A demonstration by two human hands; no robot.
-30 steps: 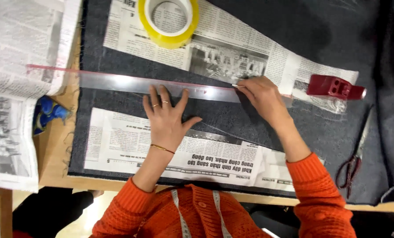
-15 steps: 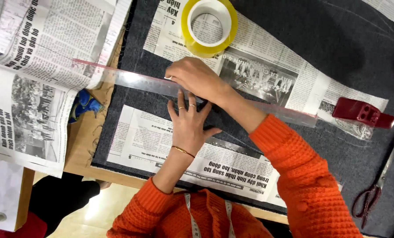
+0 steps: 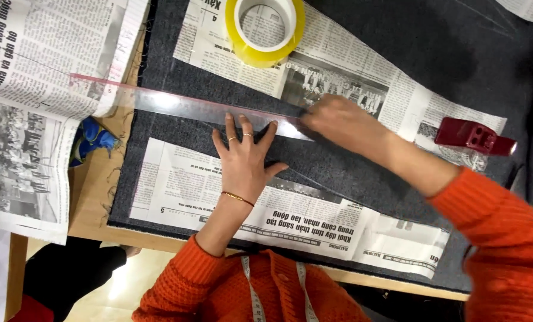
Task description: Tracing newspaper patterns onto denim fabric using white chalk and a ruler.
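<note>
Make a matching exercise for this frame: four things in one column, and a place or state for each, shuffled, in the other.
Things:
1. tape roll
2. clear ruler
3. left hand
4. red tool

Places or states:
A. pressed flat, fingers spread, on the ruler's near edge
B. at the right, on the newspaper strip's end
C. at the top, standing on a newspaper strip
D. lying across the dark cloth, its left end over the newspaper

Pairs: 1-C, 2-D, 3-A, 4-B

Orange knit sweater; rings, thin gold bracelet on left hand (image 3: 244,160); tape measure round neck.
</note>
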